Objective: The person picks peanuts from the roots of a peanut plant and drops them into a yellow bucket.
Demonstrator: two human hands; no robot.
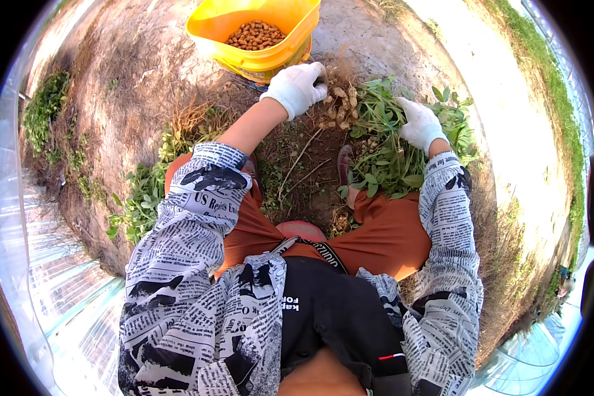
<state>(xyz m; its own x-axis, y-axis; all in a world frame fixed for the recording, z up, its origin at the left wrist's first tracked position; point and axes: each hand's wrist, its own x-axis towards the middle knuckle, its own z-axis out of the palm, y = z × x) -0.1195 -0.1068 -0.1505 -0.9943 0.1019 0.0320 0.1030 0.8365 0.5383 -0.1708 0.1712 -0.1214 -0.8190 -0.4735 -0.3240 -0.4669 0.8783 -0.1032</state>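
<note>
A peanut plant (376, 111) with green leafy stems lies in front of me, its cluster of soil-covered peanut pods (344, 106) towards the left. My right hand (420, 123), in a white knit glove, grips the stems from the right side. My left hand (297, 88), gloved alike, is beside the pods with its fingers curled. Whether a pod is between those fingertips is hidden. Just beyond my left hand stands a yellow plastic bucket (257, 62), with loose peanuts in their shells (256, 35) at its bottom.
More leafy peanut plants (453, 116) lie on the right, and others (146, 193) beside my left leg. A red rounded object (302, 230) shows between my thighs. Dry roots and stalks (193, 119) litter the bare soil. Clear plastic sheeting (5, 198) borders the far left.
</note>
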